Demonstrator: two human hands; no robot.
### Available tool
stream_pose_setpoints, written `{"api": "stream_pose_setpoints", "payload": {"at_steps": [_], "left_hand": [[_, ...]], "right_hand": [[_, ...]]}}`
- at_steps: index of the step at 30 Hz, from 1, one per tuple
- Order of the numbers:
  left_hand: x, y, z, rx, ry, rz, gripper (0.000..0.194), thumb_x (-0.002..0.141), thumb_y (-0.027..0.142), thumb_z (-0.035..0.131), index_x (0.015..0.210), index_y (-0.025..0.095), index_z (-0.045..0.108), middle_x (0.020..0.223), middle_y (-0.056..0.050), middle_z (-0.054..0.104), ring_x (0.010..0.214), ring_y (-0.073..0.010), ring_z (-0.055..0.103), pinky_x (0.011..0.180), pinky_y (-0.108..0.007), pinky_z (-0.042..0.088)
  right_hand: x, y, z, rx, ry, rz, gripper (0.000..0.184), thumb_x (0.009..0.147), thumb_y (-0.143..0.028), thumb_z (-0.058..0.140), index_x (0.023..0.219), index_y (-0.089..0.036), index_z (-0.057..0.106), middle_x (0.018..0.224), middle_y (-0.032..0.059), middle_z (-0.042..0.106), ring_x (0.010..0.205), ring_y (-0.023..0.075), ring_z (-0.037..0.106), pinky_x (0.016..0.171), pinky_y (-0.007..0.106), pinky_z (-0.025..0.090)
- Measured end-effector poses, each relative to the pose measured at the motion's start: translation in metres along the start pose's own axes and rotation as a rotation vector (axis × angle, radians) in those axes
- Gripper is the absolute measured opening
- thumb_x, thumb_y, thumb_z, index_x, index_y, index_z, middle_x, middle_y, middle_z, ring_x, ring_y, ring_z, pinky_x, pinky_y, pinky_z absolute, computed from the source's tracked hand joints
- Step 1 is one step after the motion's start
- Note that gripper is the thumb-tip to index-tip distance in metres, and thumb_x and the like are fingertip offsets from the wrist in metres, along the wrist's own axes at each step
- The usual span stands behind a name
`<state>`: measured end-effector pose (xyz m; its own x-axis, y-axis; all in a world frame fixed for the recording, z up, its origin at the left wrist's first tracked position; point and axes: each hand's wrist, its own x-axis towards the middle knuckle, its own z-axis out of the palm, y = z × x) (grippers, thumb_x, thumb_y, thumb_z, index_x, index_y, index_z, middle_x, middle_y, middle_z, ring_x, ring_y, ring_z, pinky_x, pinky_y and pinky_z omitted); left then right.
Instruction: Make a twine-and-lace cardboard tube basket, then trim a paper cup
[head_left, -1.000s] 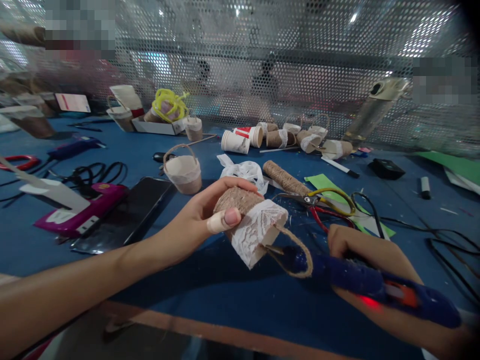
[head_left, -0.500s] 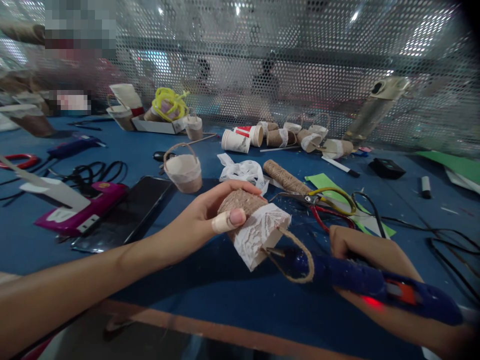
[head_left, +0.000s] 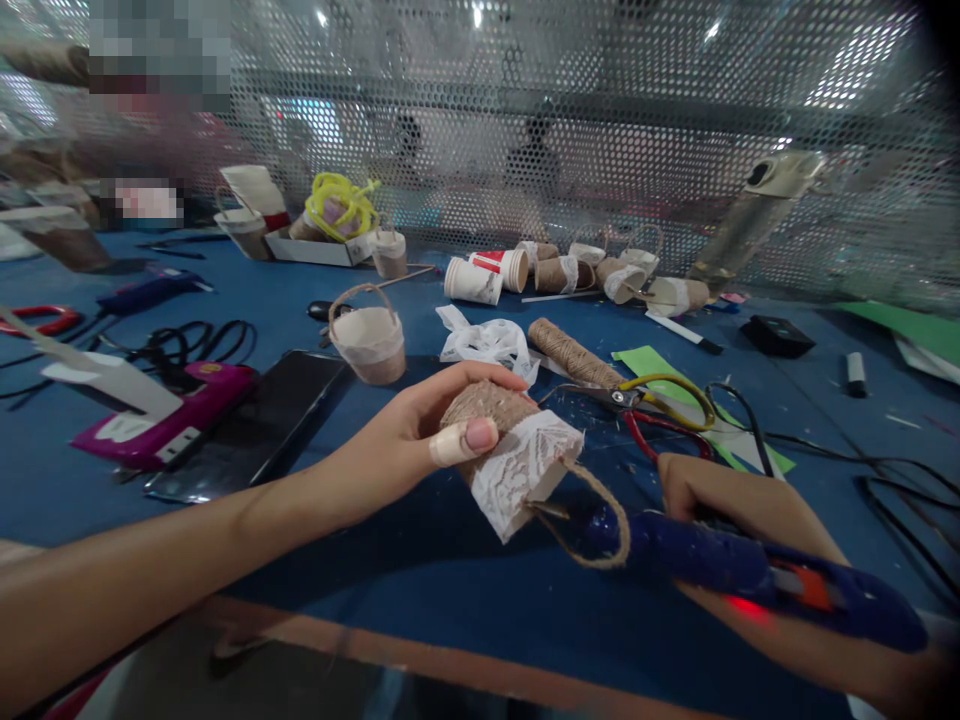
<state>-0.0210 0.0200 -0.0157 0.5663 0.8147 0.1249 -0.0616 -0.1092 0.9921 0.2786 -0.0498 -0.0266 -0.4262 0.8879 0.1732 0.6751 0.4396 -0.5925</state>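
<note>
My left hand is wrapped round a small twine-covered cup basket, tipped on its side with the rim towards the right. White lace circles the rim, and a twine handle loops out from it. A bandage covers part of my left thumb. My right hand is closed on a blue hot glue gun with a red light glowing on it. The metal nozzle is at the cup's rim, near one end of the handle; whether it touches is hard to tell.
Scissors, a twine roll and white lace ribbon lie beyond my hands. Another small basket stands behind my left wrist. A phone and a purple power strip are at left. Several cups line the mesh; a person is behind at left.
Almost nothing differs. The cup basket and my left hand have shifted very slightly right, while the glue gun keeps its nozzle at the rim.
</note>
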Motion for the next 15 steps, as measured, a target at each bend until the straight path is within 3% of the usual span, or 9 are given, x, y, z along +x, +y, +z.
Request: {"api": "stream_pose_setpoints", "payload": {"at_steps": [15], "left_hand": [[-0.0007, 0.001, -0.0004, 0.029, -0.031, -0.026, 0.049, 0.085, 0.057, 0.07, 0.124, 0.027, 0.063, 0.125, -0.007, 0.065, 0.112, -0.0281, 0.062, 0.094, -0.033, 0.047]], "right_hand": [[0.0, 0.0002, 0.0007, 0.032, -0.037, 0.008, 0.023, 0.076, -0.019, 0.06, 0.071, -0.024, 0.038, 0.063, -0.0063, 0.047, 0.051, 0.0112, 0.04, 0.045, 0.023, 0.03]]}}
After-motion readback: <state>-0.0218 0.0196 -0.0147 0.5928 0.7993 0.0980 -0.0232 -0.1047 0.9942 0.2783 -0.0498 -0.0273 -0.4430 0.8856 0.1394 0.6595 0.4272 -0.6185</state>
